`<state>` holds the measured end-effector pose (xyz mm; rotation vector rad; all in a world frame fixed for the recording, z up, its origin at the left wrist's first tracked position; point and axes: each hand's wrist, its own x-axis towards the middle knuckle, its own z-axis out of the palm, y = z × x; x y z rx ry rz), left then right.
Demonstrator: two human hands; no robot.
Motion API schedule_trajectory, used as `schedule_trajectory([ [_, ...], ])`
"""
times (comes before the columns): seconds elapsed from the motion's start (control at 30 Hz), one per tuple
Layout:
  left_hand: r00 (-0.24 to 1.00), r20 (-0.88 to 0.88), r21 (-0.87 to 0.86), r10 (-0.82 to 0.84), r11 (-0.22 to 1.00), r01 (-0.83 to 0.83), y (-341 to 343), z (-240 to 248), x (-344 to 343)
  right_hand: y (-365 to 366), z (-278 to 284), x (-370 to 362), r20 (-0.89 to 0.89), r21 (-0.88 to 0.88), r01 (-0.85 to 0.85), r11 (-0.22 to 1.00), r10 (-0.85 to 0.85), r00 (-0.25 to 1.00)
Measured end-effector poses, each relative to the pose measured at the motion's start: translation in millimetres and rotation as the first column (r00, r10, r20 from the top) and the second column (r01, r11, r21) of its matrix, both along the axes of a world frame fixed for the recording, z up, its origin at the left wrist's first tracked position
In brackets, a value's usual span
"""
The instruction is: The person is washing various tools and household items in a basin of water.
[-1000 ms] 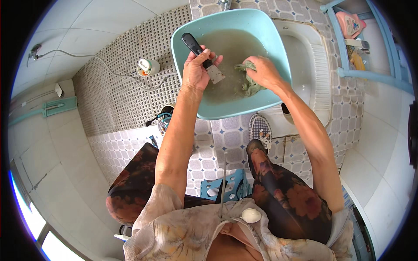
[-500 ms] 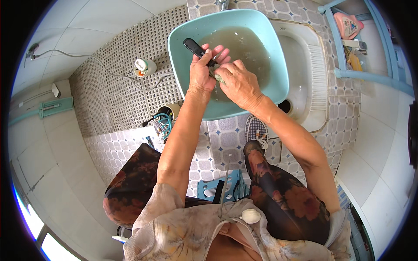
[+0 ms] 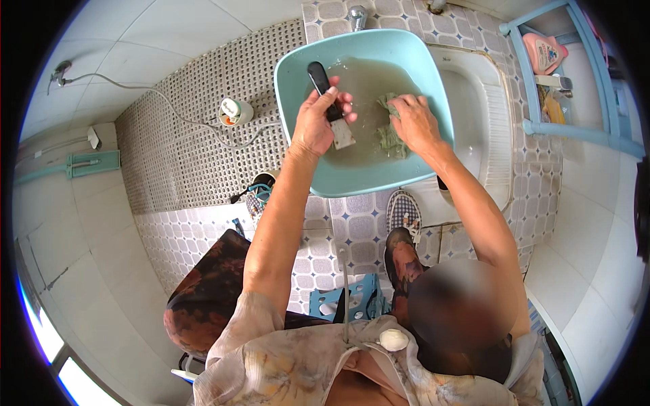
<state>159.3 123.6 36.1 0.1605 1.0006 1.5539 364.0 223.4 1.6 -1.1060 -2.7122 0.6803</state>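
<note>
My left hand (image 3: 317, 125) is closed around a scraper-like tool (image 3: 344, 134) with a black handle and a flat, pale, speckled end. It holds the tool over the left side of a light blue basin (image 3: 288, 81), handle pointing up and away. Murky grey water fills part of the basin. On the right side, my right hand (image 3: 416, 127) has its fingers curled down onto a wet, greenish cloth (image 3: 391, 143) lying in the water. My right fingertips are partly hidden by the cloth and the hand.
The basin overlaps a white squat toilet (image 3: 497, 135) on its right. A tap (image 3: 357, 16) is behind it. Left stand a white cup (image 3: 235, 112) and a thin grey hose (image 3: 177, 116). A blue shelf (image 3: 575, 128) holds bottles at far right. Below is a blue stool (image 3: 365, 298).
My hands have separated. The right hand has moved right and down into the basin with the cloth, and the tool's pale end is now uncovered in my left hand.
</note>
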Motion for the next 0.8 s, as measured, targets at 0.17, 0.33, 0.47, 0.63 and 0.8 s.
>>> schedule_trajectory([
  [0.17, 0.967, 0.241, -0.017, -0.081, 0.996, 0.088, -9.7, -6.1, 19.5, 2.7, -6.1, 4.9, 0.007, -0.181, 0.172, 0.968, -0.174, 0.985],
  [0.33, 0.956, 0.243, -0.122, -0.166, 0.972, 0.200, -14.8, -9.4, 20.3, -18.6, 38.3, -14.2, -0.387, 0.013, 0.082, 0.997, -0.071, 0.919],
  [0.47, 0.962, 0.019, -0.309, -0.272, 0.913, 0.264, -11.9, 9.4, 45.2, -42.9, 47.4, -40.1, -0.310, 0.084, -0.117, 0.990, 0.137, 0.941],
  [0.63, 0.920, 0.162, -0.319, -0.356, 0.863, 0.391, -18.4, 1.6, 52.5, -13.3, 29.7, -51.3, -0.225, -0.014, 0.019, 1.000, -0.022, 0.974],
  [0.8, 0.925, 0.213, -0.343, -0.316, 0.862, 0.373, -16.1, 4.3, 58.9, -11.3, 31.0, -53.3, -0.177, 0.003, 0.112, 0.994, -0.109, 0.978],
])
